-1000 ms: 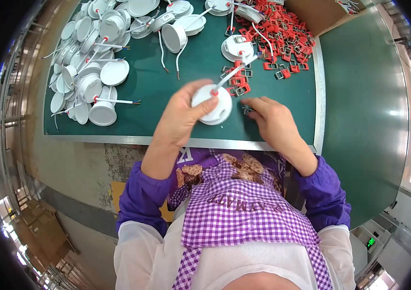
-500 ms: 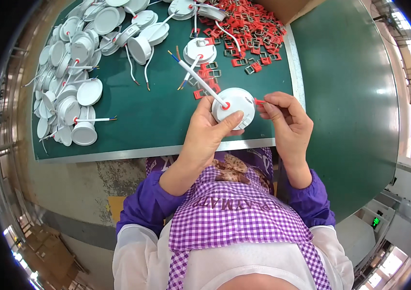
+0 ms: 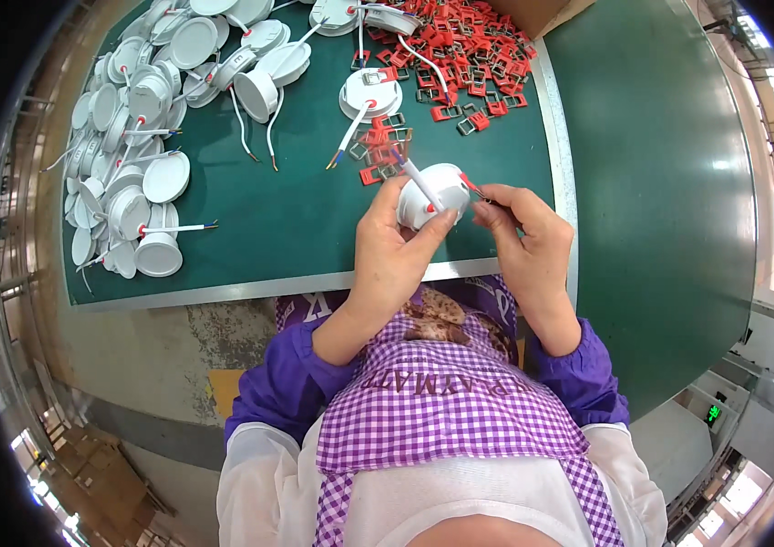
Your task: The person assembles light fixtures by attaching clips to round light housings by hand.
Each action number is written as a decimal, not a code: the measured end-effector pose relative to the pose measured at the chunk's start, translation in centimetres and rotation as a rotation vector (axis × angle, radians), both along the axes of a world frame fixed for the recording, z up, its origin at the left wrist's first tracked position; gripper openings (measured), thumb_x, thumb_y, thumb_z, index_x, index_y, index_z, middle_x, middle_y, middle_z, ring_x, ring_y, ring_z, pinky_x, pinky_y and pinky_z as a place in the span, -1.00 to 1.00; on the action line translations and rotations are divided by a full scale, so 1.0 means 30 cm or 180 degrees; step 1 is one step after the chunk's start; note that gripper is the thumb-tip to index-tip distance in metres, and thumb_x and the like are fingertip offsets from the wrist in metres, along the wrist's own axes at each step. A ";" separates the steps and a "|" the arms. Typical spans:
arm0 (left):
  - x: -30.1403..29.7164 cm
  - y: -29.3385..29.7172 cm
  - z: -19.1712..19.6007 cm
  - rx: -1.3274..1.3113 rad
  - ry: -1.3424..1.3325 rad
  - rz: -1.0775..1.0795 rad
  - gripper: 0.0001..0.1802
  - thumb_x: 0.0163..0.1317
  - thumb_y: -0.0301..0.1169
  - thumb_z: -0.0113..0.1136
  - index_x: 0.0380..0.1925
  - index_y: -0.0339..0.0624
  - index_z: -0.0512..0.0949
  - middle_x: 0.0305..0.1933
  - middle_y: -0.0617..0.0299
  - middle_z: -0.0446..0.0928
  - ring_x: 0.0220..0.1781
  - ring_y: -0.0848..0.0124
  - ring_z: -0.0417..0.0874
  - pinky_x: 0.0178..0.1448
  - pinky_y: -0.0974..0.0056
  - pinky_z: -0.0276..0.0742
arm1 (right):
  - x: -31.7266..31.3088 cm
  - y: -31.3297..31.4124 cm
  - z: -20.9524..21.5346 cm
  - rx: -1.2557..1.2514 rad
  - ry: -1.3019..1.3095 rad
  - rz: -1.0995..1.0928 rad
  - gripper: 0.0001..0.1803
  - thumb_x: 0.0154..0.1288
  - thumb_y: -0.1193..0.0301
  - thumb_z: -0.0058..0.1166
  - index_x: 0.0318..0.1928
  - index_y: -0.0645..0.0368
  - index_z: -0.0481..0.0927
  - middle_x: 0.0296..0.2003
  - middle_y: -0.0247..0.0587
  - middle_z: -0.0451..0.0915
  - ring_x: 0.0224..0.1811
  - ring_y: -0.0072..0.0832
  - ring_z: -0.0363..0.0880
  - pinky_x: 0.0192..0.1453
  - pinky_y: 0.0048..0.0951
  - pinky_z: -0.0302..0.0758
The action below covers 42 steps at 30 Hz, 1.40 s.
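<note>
Your left hand (image 3: 393, 251) grips the white round lamp housing (image 3: 432, 193) | your right hand (image 3: 525, 239) pinches a red spring clip (image 3: 471, 185) at its rim | green table (image 3: 296, 219) beneath

Right hand (image 3: 523, 232) now pinches red clip (image 3: 471, 185) vs white lamp housing (image 3: 432, 193), prev. apart.

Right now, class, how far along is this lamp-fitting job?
Done: a heap of white round lamp housings with leads lies at the left of the green table. In hand: the left hand holds one housing while the right hand presses a red clip on. Left: many red clips remain.
</note>
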<state>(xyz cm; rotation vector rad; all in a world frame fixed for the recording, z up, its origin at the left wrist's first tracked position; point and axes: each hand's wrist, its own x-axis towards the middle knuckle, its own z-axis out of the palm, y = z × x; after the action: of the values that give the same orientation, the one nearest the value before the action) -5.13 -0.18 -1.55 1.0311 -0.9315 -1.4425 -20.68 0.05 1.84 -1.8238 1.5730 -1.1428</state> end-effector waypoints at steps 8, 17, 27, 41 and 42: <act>0.022 0.005 0.003 -0.0223 -0.0833 -0.0236 -0.61 0.22 -0.59 0.28 0.05 -0.32 0.46 -0.05 0.19 0.59 -0.05 0.50 0.61 0.03 0.39 0.55 | 0.029 0.013 0.028 0.0109 0.0045 0.0032 -0.89 0.23 0.63 0.16 -0.22 0.32 0.60 -0.40 -0.08 0.65 -0.40 -0.36 0.69 -0.33 -0.46 0.58; 0.051 -0.021 0.048 -0.0433 -0.1595 -0.0387 -0.69 0.17 -0.54 0.32 -0.08 -0.25 0.53 -0.23 0.28 0.59 -0.19 0.58 0.55 -0.11 0.40 0.49 | 0.044 0.011 0.005 -0.0092 -0.0077 0.0019 -0.89 0.20 0.66 0.16 -0.24 0.31 0.58 -0.40 -0.09 0.63 -0.42 -0.38 0.66 -0.34 -0.44 0.57; 0.072 0.001 0.039 -0.0176 -0.1041 -0.0966 -0.71 0.22 -0.51 0.30 -0.08 -0.26 0.49 -0.21 0.33 0.52 -0.17 0.61 0.51 -0.09 0.45 0.46 | 0.002 0.031 -0.016 0.0416 -0.0392 -0.0011 -0.75 0.17 0.65 0.21 -0.11 0.28 0.55 -0.30 -0.15 0.64 -0.32 -0.49 0.64 -0.21 -0.44 0.55; 0.099 0.101 0.066 0.0070 -0.0354 -0.1273 -0.62 0.26 -0.54 0.25 0.08 -0.25 0.45 -0.10 0.31 0.54 -0.09 0.61 0.55 -0.03 0.44 0.52 | -0.048 0.033 0.085 0.2014 -0.0864 0.0631 -0.37 0.07 0.59 0.35 0.19 0.36 0.45 -0.11 -0.08 0.63 -0.18 -0.50 0.67 -0.08 -0.48 0.60; 0.105 0.109 0.067 0.0075 -0.0351 -0.1272 -0.62 0.26 -0.54 0.25 0.08 -0.25 0.45 -0.10 0.31 0.54 -0.09 0.61 0.55 -0.03 0.44 0.52 | -0.048 0.031 0.069 0.2180 -0.1169 0.0566 -0.38 0.08 0.59 0.35 0.18 0.37 0.45 -0.12 -0.08 0.63 -0.19 -0.51 0.67 -0.10 -0.50 0.60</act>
<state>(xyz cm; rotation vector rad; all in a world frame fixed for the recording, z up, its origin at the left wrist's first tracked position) -1.98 3.09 0.46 0.9856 -1.2550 -1.7393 -22.11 0.98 3.90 -1.1919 1.3283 -0.6815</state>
